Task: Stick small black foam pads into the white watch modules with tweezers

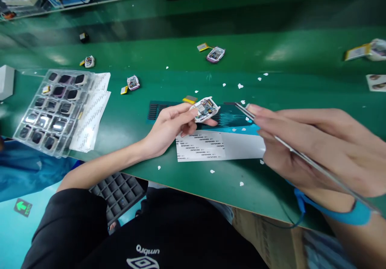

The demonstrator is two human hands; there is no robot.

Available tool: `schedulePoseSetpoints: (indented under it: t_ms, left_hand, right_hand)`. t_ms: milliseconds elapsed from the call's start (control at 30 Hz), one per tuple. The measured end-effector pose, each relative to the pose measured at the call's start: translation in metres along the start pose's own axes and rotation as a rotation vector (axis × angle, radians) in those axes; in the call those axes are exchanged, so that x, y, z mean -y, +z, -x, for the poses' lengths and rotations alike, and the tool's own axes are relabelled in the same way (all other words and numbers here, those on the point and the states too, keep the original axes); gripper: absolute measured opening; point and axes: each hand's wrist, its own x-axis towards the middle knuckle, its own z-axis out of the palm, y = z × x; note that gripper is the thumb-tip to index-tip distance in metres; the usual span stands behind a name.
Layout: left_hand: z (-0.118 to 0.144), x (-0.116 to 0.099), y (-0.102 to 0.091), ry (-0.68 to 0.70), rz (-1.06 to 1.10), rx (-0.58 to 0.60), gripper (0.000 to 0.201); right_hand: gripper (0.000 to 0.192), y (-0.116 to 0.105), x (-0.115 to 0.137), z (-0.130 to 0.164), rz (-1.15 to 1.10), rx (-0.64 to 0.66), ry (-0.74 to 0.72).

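Note:
My left hand (169,126) grips an opened white smartwatch case (207,109), its circuit board facing up. A yellow-edged battery (189,99) sticks out at the far side of that case. In my right hand (313,140) is a pair of metal tweezers (304,155), held closed and pointing left. At their tips is a small dark strip (229,103), apart from the watch case. Beneath the left hand lies a teal sheet (238,118) with rows of black strips (153,111), partly covered. A white printed backing sheet (200,148) lies just nearer to me.
A clear plastic tray (42,104) of watch cases stands at left, over white printed sheets (93,120). More opened watches (216,54) with batteries lie across the green bench (126,112). Small white scraps (240,86) are scattered about. A blue wrist strap (340,214) with a cord circles my right wrist.

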Motion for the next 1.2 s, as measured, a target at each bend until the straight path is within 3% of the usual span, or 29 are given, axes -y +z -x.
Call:
schedulePoseSetpoints:
  t_ms: [167, 267, 467, 733, 867, 967, 1200]
  left_hand:
    - [-0.001, 0.007, -0.002, 0.114, -0.038, -0.159, 0.013]
    - [-0.004, 0.009, -0.004, 0.102, 0.021, -0.225, 0.012]
    - [-0.002, 0.011, -0.002, 0.026, 0.005, -0.212, 0.027]
    - [0.001, 0.008, 0.002, -0.084, 0.019, -0.131, 0.025]
    - [0.001, 0.006, 0.003, -0.125, -0.015, -0.137, 0.034]
    - [0.002, 0.006, 0.003, -0.115, -0.027, -0.133, 0.037]
    - [0.005, 0.012, 0.006, 0.012, -0.100, -0.122, 0.020]
  right_hand:
    - [0.049, -0.006, 0.002, 0.001, -0.054, 0.235, -0.237]
    - [0.033, 0.002, 0.005, 0.005, -0.024, 0.182, -0.325]
    - [0.032, 0.015, 0.007, 0.012, -0.032, 0.135, -0.304]
    - [0.033, 0.018, 0.007, 0.008, -0.063, 0.106, -0.334]
    - [0.037, 0.011, 0.010, 0.005, -0.108, 0.229, -0.280]
    - [0.039, 0.005, 0.010, 0.004, -0.166, 0.322, -0.208]
    - [0.051, 0.008, 0.018, 0.004, -0.239, 0.318, -0.060]
